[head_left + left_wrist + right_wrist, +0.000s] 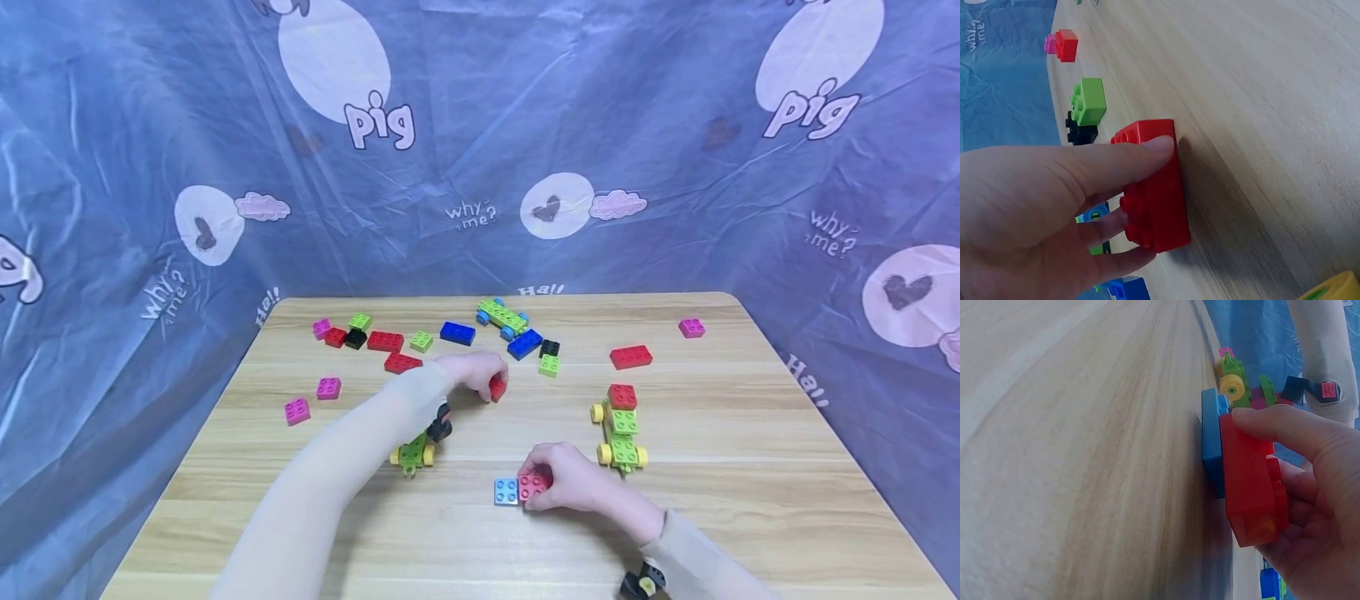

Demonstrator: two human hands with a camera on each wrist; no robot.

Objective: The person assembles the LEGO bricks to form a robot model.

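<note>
A long red brick (497, 389) is pinched between thumb and fingers by the left hand (476, 369), toward the middle of the table (750, 483). A second red brick (532, 486) is pinched by the right hand (566, 479), nearer the near edge, close against a light blue brick (506, 492). Whether it is seated on blue studs or merely set alongside cannot be told.

If pressure is applied at a slant, the two may be joined crookedly. The light blue brick is steadied by neither hand, so it could be pushed toward the left edge. Below the left forearm, a green wheeled base (412, 454) could be brushed and rolled if the arm is lowered or drawn toward the near edge. The long brick's studs are partly covered by fingers; a twist might be caused if one end is caught.
</note>
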